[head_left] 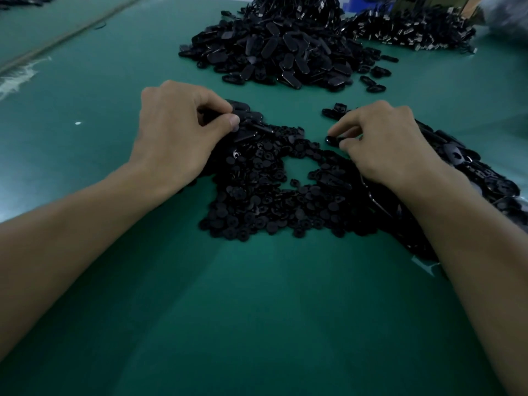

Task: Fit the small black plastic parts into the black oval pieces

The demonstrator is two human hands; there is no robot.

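1. Bench (85,181) surface was green, with a white scuff (17,78) at its far left edge and a small white speck (77,123) nearer the left forearm.
2. Left grip (177,130), a bare hand, had its fingers curled, with thumb and forefinger pinched on a black oval piece (251,125) at the far left corner of the near pile.
3. Small black plastic parts (257,195), round and flat, lay in a loose pile on the bench between the two forearms, with a bare patch of green showing in the middle.
4. Beyond the hands, well apart from them, rose a tall heap of oval pieces (280,52), with a few strays on its right side.
5. Right grip (383,141), also a bare hand, had its fingers curled and pinched a small dark piece (333,140) low over the bench; whether this was an oval piece or a small part could not be told.
6. More oval pieces in a long spread (471,167) ran beside and under the right forearm.
7. A second far heap (414,32), with pale glints among the black, sat at the upper right.
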